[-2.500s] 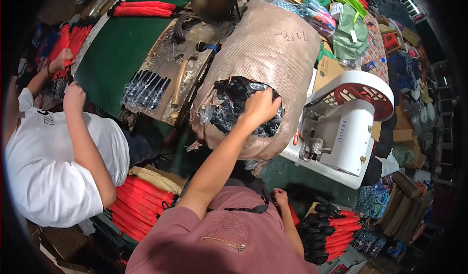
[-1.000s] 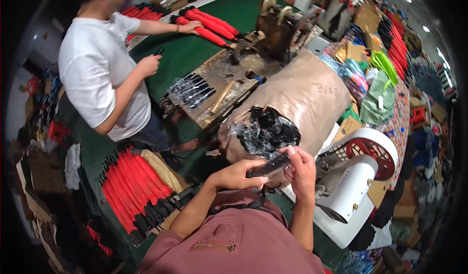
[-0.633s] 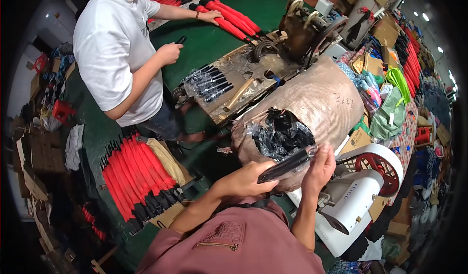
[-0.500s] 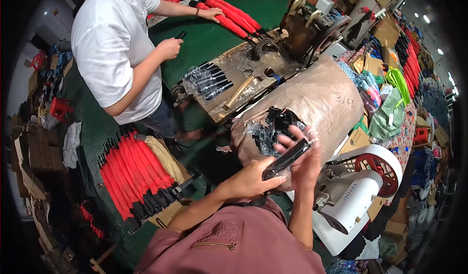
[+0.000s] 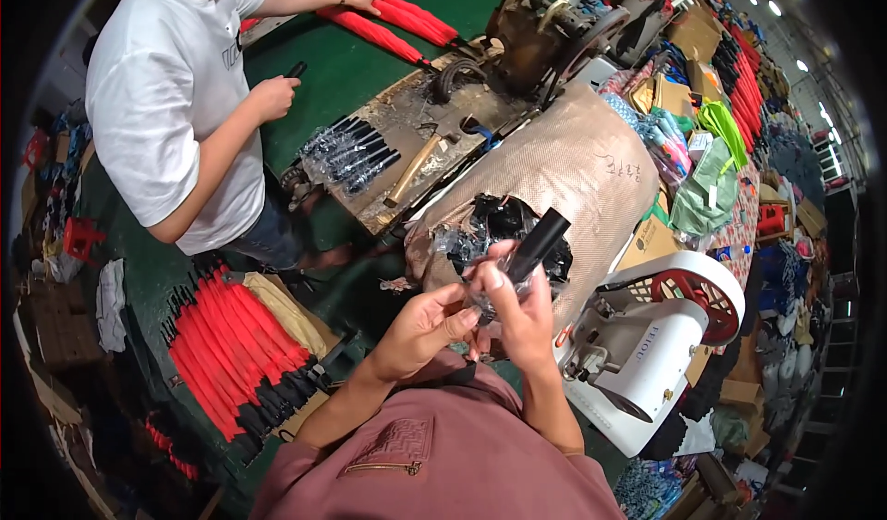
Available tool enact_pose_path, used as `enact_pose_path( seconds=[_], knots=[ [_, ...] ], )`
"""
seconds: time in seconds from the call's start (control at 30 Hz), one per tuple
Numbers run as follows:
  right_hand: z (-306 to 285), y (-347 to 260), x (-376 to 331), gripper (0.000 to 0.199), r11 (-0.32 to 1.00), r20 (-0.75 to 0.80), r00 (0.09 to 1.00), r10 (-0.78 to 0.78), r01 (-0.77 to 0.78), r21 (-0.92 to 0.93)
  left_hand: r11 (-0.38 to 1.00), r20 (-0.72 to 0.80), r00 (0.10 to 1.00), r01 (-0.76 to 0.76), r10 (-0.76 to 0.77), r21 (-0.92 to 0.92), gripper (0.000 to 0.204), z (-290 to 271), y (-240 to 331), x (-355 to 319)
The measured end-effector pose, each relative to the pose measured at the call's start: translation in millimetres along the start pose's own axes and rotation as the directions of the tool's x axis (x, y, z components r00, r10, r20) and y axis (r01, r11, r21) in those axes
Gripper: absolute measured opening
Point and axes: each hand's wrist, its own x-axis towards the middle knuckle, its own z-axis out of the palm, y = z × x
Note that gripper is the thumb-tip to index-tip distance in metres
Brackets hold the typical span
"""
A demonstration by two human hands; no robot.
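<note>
A black umbrella handle (image 5: 540, 241), partly wrapped in clear plastic, slants up in front of my body. My right hand (image 5: 519, 315) grips it around its lower part, thumb and fingers closed. Beside it, my left hand (image 5: 423, 328) pinches the clear plastic wrap (image 5: 474, 315) at the lower end. Just beyond my hands, a large woven sack (image 5: 591, 164) lies on its side. Its torn opening shows more black, plastic-wrapped pieces (image 5: 504, 220).
Another person (image 5: 152, 104) in a white shirt stands at left, one hand on red folded umbrellas (image 5: 407, 16). More red umbrellas (image 5: 236, 335) lie at lower left. An old sewing machine (image 5: 531, 30), wrapped black handles (image 5: 349, 155) and a hammer (image 5: 413, 171) are on the bench. A white machine (image 5: 647, 358) stands at right.
My right hand has closed around the handle, which now points up with its black end bare of plastic. My left hand has shifted from the handle to the wrap. The view has swung right.
</note>
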Motion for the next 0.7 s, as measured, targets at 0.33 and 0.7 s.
enact_pose_path(
  seconds=[0.33, 0.7],
  knots=[
    [26, -18, -2, 0.049, 0.997, 0.033, 0.996, 0.077, -0.078, 0.027, 0.901, -0.24, 0.884, -0.333, 0.401, 0.279, 0.035, -2, -17, -5],
    [14, -7, 5, 0.047, 0.98, 0.165, 0.967, 0.192, -0.198, 0.017, 0.792, -0.218, 0.809, -0.414, 0.546, 0.448, 0.037, -4, -4, -19]
  ],
)
